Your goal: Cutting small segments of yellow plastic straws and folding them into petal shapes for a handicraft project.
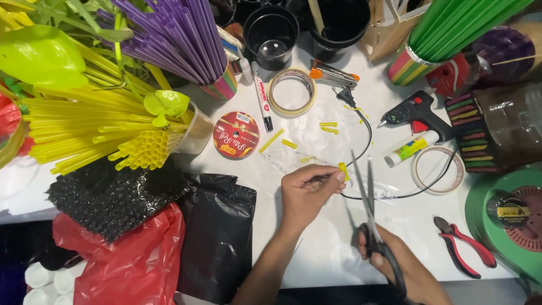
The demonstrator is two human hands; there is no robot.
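My left hand (305, 192) pinches a short yellow straw piece (343, 171) between thumb and fingertips, just above a clear plastic ruler (316, 166) on the white table (322, 248). My right hand (403, 265) grips black-handled scissors (367, 197); their blades are parted and point up toward the straw piece. Cut yellow straw bits (328, 127) lie scattered beyond the ruler.
A black glue gun (418, 110) with its cable, a glue stick (411, 148), two tape rolls (291, 91), a marker (262, 96), red pliers (463, 248), a ribbon spool (236, 134), and cups of yellow (113, 135), purple (180, 34) and green straws (451, 25) surround the work spot. Black and red bags (214, 237) lie at the left.
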